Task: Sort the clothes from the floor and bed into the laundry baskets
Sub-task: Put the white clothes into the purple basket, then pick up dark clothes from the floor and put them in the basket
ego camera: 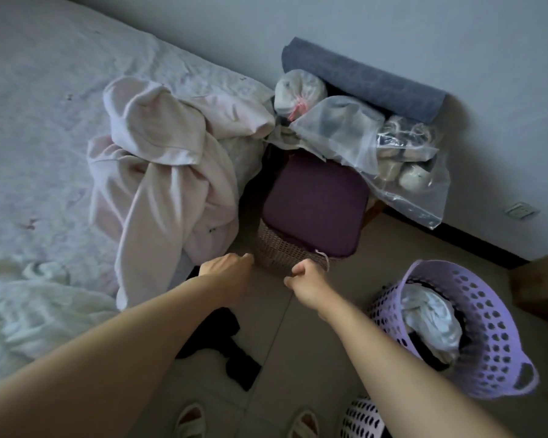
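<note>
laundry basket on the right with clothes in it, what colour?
Lilac purple plastic, perforated with holes; the laundry basket shows only in the head view, lower right.

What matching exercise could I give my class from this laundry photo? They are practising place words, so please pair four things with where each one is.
Things:
1. pink garment
2. black garment
3. white clothes
4. purple cushion

Places:
A. inside the purple basket
B. on the floor between the arms
C. on top of the woven basket
D. draped over the edge of the bed

Pairs: 1-D, 2-B, 3-A, 4-C
</note>
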A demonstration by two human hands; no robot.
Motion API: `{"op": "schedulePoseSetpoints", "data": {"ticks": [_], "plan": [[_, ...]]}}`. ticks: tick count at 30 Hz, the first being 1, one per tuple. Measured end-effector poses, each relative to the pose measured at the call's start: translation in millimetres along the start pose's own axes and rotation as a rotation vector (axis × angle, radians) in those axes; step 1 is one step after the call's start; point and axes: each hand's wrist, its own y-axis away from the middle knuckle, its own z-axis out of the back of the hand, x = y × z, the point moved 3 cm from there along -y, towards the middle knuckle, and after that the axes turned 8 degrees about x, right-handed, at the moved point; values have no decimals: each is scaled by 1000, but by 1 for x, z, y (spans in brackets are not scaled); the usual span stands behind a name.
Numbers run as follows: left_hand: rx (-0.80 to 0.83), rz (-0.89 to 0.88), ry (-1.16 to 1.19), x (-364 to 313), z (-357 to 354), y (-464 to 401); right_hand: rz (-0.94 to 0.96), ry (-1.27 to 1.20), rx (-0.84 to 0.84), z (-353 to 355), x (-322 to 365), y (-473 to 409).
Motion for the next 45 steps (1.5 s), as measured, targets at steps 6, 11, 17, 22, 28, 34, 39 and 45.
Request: {"op": "schedulePoseSetpoints", "data": {"ticks": [6,11,17,22,28,34,39,45], "plan": [[116,72,40,76,-63,-5,-50,3,105,-86,6,-20],[153,129,94,105,-116,-27,-87,46,192,-135,-8,-43],[166,184,152,123,-173,-67,-112,99,241,-174,-37,-90],[176,234,190,140,-218,-103,-143,146,298,-205,-71,-134],[210,256,246,160,-282,-154,-140,167,328,-244,-112,-193],[269,244,265,181,-361,-198,-121,162,411,-301,-155,-253],[294,242,267,198,-414,-232,-117,132,462,-343,-190,-288],[306,266,238,216,-467,-274,-70,96,468,-391,-225,-333]]}}
